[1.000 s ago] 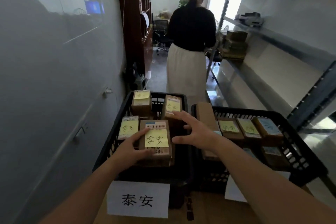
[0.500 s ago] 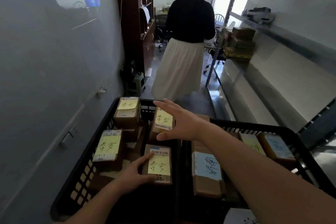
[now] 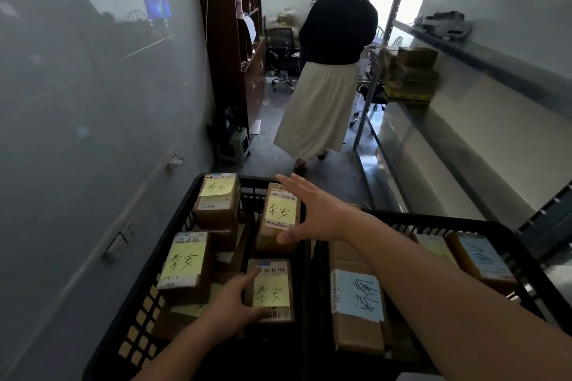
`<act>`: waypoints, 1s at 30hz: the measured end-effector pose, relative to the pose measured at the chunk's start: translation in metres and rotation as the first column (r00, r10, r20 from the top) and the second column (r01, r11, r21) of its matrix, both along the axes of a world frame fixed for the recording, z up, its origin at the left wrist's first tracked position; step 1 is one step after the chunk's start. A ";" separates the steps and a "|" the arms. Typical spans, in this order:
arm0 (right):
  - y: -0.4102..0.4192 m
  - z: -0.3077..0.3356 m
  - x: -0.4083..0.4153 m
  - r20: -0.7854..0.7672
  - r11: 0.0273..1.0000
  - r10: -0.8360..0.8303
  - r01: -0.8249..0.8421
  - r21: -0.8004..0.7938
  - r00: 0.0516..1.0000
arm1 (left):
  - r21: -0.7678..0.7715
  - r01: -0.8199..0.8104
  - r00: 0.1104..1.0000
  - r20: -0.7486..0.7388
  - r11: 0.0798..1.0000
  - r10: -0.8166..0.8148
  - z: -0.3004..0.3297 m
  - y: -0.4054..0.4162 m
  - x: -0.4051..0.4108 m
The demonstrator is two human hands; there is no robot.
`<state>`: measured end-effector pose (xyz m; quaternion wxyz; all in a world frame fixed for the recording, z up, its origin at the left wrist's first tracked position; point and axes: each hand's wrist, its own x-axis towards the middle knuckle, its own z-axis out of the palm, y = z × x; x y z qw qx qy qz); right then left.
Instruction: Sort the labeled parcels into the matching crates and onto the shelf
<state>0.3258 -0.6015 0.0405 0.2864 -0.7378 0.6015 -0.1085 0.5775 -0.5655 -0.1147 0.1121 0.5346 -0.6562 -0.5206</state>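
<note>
Two black crates stand side by side below me. The left crate [image 3: 185, 204] holds several brown parcels with yellow notes. My left hand [image 3: 235, 303] rests against the left side of the nearest parcel [image 3: 272, 291], index finger straight along its edge. My right hand [image 3: 312, 213] hovers with spread fingers over the far right parcel [image 3: 280, 210], the thumb touching its near end. The right crate [image 3: 464, 219] holds a long parcel with a blue label [image 3: 356, 297] and another blue-labelled parcel [image 3: 479, 257], partly hidden by my right forearm.
A person in a black top and white skirt [image 3: 325, 71] stands in the narrow aisle ahead, back turned. Metal shelving [image 3: 464, 49] runs along the right, with stacked boxes [image 3: 408, 71]. A wooden cabinet [image 3: 235, 40] and a small stool [image 3: 235, 145] stand on the left by the wall.
My right hand has reached from the near parcel to the far right one. My left hand has stayed on the near parcel. The person ahead has stepped farther away.
</note>
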 end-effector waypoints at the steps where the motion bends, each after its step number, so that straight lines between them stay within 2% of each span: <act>1: 0.005 0.001 0.002 0.002 1.000 -0.010 0.010 0.002 1.000 | -0.008 0.003 1.000 -0.008 1.000 -0.003 0.008 -0.002 0.001; 7: 0.046 0.010 0.017 -0.032 0.994 -0.110 0.110 -0.002 0.993 | -0.183 0.205 0.979 0.034 0.961 -0.203 0.086 -0.030 0.014; 11: 0.084 0.021 0.024 -0.046 0.979 -0.206 0.205 -0.020 0.978 | -0.332 0.365 0.929 0.182 0.869 -0.321 0.134 -0.038 0.021; 17: 0.159 0.043 0.029 -0.070 0.935 -0.354 0.351 -0.047 0.933 | -0.414 0.545 0.838 0.285 0.729 -0.465 0.173 -0.023 0.022; 20: 0.208 0.053 0.023 -0.044 0.896 -0.444 0.442 -0.041 0.895 | -0.395 0.645 0.764 0.295 0.654 -0.574 0.188 -0.008 0.007; 24: 0.282 0.063 0.007 -0.050 0.826 -0.563 0.562 -0.039 0.825 | -0.434 0.759 0.646 0.416 0.485 -0.639 0.200 0.028 -0.038; 30: 0.428 0.073 -0.021 -0.061 0.628 -0.778 0.776 -0.055 0.625 | -0.437 0.868 0.419 0.390 0.235 -0.820 0.218 0.127 -0.129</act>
